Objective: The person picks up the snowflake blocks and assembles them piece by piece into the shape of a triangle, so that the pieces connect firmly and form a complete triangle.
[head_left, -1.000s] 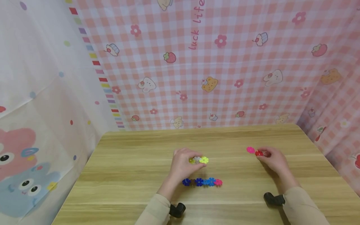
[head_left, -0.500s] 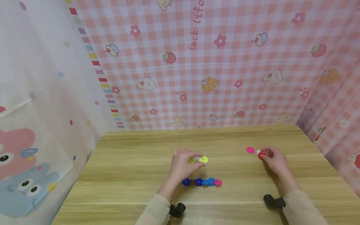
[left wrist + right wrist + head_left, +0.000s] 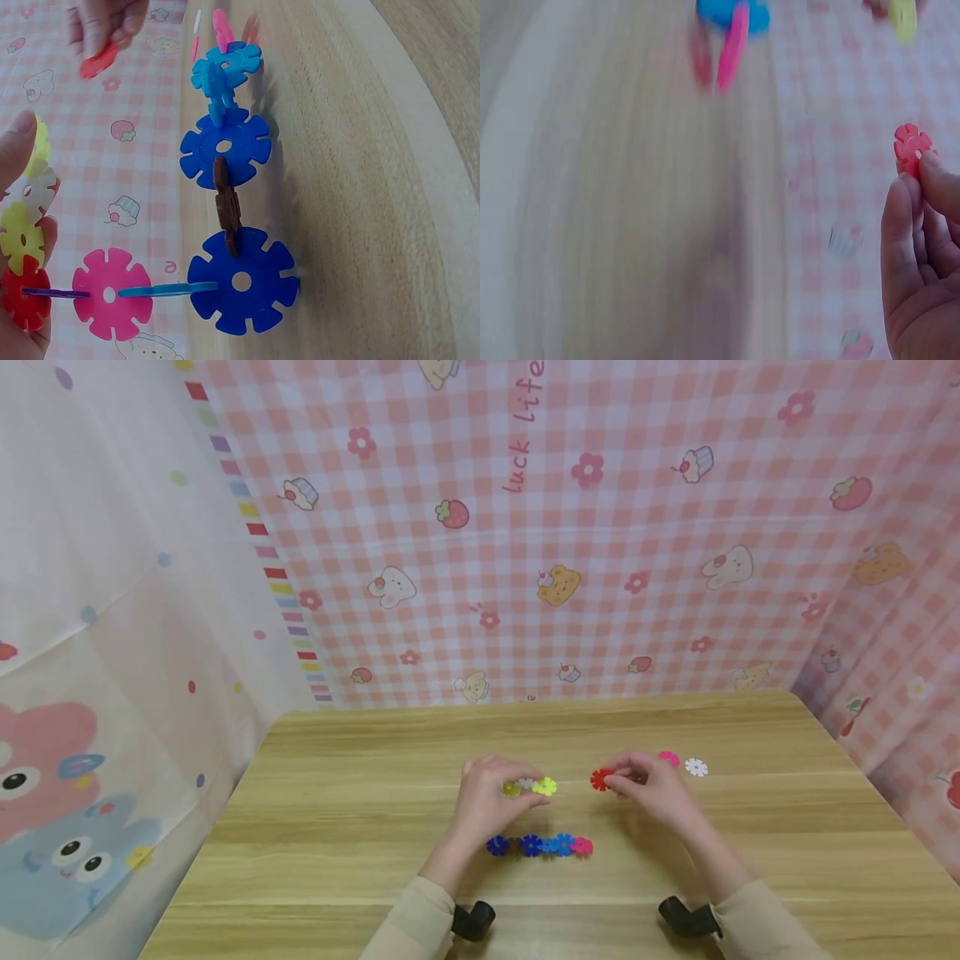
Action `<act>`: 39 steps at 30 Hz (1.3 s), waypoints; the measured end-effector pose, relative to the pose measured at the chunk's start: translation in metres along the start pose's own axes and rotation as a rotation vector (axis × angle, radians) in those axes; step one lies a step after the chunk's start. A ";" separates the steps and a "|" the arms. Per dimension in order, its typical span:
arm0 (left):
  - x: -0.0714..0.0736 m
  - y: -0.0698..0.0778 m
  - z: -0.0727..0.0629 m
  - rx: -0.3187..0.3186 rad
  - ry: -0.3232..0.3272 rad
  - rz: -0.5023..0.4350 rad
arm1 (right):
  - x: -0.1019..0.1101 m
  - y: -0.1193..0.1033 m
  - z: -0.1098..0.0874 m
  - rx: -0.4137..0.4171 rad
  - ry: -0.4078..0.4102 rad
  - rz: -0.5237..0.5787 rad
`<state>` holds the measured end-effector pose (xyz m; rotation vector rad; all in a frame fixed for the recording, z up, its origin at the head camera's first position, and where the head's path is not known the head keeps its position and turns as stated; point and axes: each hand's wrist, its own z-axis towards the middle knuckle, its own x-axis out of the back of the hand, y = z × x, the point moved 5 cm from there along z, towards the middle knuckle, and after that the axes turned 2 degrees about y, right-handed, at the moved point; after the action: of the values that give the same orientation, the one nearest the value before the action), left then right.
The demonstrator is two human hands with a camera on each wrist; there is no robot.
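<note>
My left hand holds the end of a linked chain of plastic snowflake discs, with yellow and whitish discs between thumb and fingers. From a red disc at that hand, the chain runs through purple, a pink disc and light blue to a dark blue disc. A row with a brown disc, blues and a pink end disc follows along the table. My right hand pinches a single red snowflake disc by its edge, right of the yellow disc and apart from it.
A loose pink disc and a white disc lie on the wooden table behind and right of my right hand. A pink checked cloth hangs along the table's back edge.
My right hand has moved left with the red disc, away from the pink and white discs, leaving the white one in plain view. My left hand and the chain have stayed in place.
</note>
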<state>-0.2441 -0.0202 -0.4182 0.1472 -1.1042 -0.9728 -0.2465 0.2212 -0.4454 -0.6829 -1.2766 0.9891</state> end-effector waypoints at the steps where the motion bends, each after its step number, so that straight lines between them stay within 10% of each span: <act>1: 0.000 0.000 0.000 0.001 -0.002 0.001 | -0.006 -0.005 0.000 0.005 -0.017 0.020; 39: 0.001 0.004 0.001 -0.046 0.049 0.020 | -0.050 -0.038 -0.003 0.108 0.002 0.062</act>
<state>-0.2427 -0.0178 -0.4147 0.1215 -1.0361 -0.9717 -0.2354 0.1595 -0.4355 -0.6429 -1.1978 1.0995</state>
